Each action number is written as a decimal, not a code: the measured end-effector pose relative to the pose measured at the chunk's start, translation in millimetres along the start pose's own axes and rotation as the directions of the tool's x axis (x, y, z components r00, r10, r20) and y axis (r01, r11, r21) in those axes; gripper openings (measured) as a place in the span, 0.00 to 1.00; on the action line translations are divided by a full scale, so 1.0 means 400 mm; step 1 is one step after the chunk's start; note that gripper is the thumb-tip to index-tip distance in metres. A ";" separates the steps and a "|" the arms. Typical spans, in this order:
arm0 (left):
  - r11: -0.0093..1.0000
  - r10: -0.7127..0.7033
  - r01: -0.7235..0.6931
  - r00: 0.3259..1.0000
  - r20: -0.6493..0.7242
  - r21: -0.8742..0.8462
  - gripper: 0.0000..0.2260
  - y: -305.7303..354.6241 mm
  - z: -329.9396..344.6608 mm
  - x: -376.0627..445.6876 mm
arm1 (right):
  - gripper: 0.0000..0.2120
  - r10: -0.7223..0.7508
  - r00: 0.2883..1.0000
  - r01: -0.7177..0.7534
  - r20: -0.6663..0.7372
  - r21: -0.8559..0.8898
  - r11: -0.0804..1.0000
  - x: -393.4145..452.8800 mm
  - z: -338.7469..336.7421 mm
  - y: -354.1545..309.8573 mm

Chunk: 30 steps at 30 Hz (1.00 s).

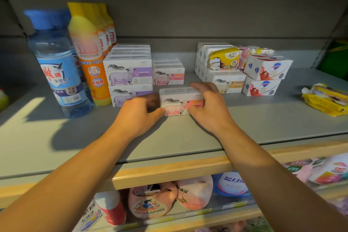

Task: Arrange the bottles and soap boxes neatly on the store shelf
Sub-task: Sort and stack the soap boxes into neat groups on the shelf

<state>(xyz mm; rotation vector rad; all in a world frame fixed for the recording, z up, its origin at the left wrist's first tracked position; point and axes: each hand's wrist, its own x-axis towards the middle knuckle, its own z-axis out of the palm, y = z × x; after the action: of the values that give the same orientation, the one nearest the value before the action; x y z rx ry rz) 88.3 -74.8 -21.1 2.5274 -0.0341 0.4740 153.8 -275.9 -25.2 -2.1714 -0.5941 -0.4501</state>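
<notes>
- On the grey store shelf, near its middle, lies a white cardboard soap box with a pink sheep picture, flat on the shelf and apart from the rows behind it.
- The left hand grips the box's left end with curled fingers; the right hand holds its right end, fingers spread over the top edge and thumb at the front face.
- Just left of the box stands a two-high stack of white soap boxes with purple sheep labels; farther back sits a row of pink-labelled sheep boxes.
- At far left stand a clear blue bottle with a blue cap and an orange-and-yellow bottle, upright and side by side.
- To the right are white soap boxes with red and blue shield marks, stacked, and a yellow wrapped pack on white boxes.
- At the shelf's right end lie crumpled yellow packets.
</notes>
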 end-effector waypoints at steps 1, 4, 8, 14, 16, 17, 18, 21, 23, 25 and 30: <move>0.999 -0.008 0.008 1.000 0.013 0.036 0.13 -0.001 -0.001 -0.001 | 0.28 -0.025 1.000 0.025 -0.011 -0.010 1.000 -0.002 0.000 -0.003; 0.988 -0.027 0.019 0.998 0.051 0.155 0.15 -0.002 -0.006 -0.006 | 0.25 -0.126 0.992 0.127 0.012 -0.087 0.988 0.000 -0.005 -0.010; 0.974 -0.044 0.024 0.995 0.085 0.224 0.17 -0.003 -0.008 -0.010 | 0.21 -0.185 0.981 0.194 0.063 -0.221 0.956 0.040 -0.004 -0.007; 0.977 -0.020 0.008 0.998 0.057 0.214 0.17 -0.010 -0.001 -0.013 | 0.21 -0.165 0.982 0.187 0.092 -0.343 0.921 0.137 0.036 0.032; 0.975 -0.012 -0.001 0.998 0.057 0.221 0.18 -0.013 0.001 -0.012 | 0.21 -0.185 0.979 0.203 0.083 -0.391 0.898 0.163 0.055 0.040; 0.976 -0.008 -0.005 0.998 0.059 0.219 0.18 -0.016 0.002 -0.011 | 0.21 -0.196 0.977 0.212 0.081 -0.409 0.888 0.177 0.064 0.042; 0.977 -0.004 -0.009 0.998 0.064 0.215 0.18 -0.019 0.003 -0.010 | 0.21 -0.209 0.974 0.224 0.084 -0.424 0.878 0.190 0.072 0.044; 0.979 0.006 -0.023 0.997 0.082 0.203 0.17 -0.025 0.003 -0.004 | 0.21 -0.241 0.967 0.255 0.086 -0.421 0.870 0.222 0.094 0.051; 0.978 0.009 -0.027 0.996 0.087 0.205 0.17 -0.027 0.004 -0.002 | 0.21 -0.257 0.963 0.266 0.077 -0.402 0.876 0.236 0.106 0.055; 0.979 0.007 -0.023 0.997 0.078 0.204 0.17 -0.029 0.005 0.000 | 0.20 -0.271 0.960 0.278 0.075 -0.397 0.875 0.248 0.117 0.057; 0.981 0.012 -0.023 0.998 0.061 0.194 0.17 -0.030 0.008 0.002 | 0.21 -0.277 0.959 0.278 0.061 -0.391 0.877 0.272 0.137 0.058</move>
<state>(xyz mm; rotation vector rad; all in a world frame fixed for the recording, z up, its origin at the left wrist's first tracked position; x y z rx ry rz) 91.6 -66.2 -29.6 2.7354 -0.0336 0.4275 262.8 -217.1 -17.8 -2.4775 -0.8868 -0.7788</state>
